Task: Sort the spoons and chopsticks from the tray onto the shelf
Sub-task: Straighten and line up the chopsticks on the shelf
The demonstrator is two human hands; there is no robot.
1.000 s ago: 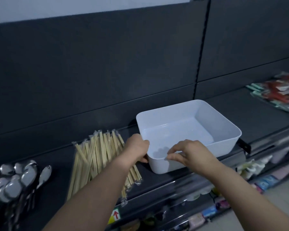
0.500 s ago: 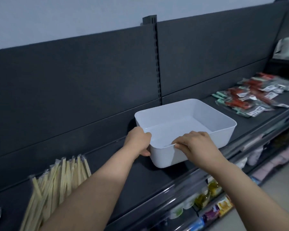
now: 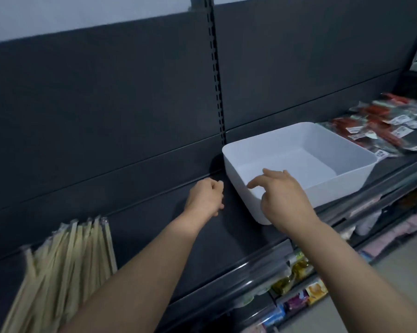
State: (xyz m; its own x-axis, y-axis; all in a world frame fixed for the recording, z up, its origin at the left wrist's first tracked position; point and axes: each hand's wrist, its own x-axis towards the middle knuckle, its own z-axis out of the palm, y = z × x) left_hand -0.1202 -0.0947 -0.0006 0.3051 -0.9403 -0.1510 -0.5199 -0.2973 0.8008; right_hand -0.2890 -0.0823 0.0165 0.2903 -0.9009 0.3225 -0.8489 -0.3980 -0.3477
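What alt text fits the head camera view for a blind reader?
A person's left hand, curled, and right hand, relaxed, hover at the near corner of an empty white tray on a dark shop shelf, gripping nothing. Wrapped chopsticks lie far left, red packets far right.

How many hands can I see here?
2. The left hand is curled over the shelf, left of the white tray; the right hand hovers at the tray's near corner.

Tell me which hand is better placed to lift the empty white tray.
Right, probably. The right hand hovers open over the near rim of the tray; the left hand is curled beside the tray, apart from it.
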